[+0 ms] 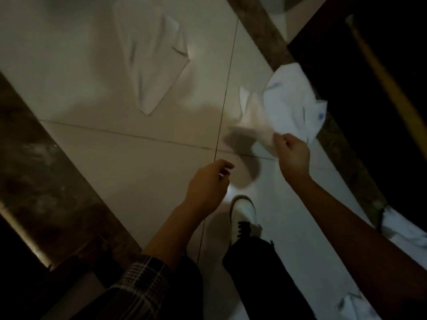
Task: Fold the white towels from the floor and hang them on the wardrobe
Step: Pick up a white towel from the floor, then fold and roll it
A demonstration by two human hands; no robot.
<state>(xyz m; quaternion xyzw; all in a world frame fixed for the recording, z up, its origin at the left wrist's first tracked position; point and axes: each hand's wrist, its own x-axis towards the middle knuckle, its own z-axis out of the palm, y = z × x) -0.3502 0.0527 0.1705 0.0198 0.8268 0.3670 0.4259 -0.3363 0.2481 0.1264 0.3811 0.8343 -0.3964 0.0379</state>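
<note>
A white towel [293, 100] with a small blue mark lies crumpled on the pale tile floor at the right, partly over a dark stone strip. My right hand [292, 153] pinches its near edge, which is blurred and lifted. My left hand [208, 183] hovers to the left of it with loosely curled fingers and holds nothing. A second white towel [152, 56] lies spread on the floor farther away, up and left. More white cloth [402, 227] shows at the right edge.
A dark marble border [46, 172] runs diagonally at the left. A dark wooden surface [360, 72], perhaps the wardrobe, fills the upper right behind the stone strip [261, 28]. My white shoe [243, 211] and dark trouser leg stand on the tiles below the hands.
</note>
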